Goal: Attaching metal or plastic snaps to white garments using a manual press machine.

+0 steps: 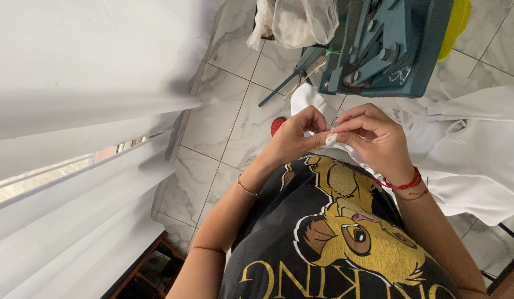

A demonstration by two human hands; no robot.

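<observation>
Dark printed shirt (334,243) fills foreground, closest to lens. White curtain (74,111) covers left side. Marble-look tiled floor (224,122) beneath. White garment (478,160) draped at right, one small fold of it drawn in between both hands. Blue-grey metal machine (384,44) just beyond hands. Left hand (298,135) pinched shut on fold; right hand (373,138) likewise pinching it (fingertips of both nearly meeting). Red cord bracelet (403,182) on right wrist, thin bracelet (247,188) on left.

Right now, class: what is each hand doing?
Left hand: fingers closed, pinching the white cloth.
Right hand: fingers closed, pinching the same cloth.
</observation>
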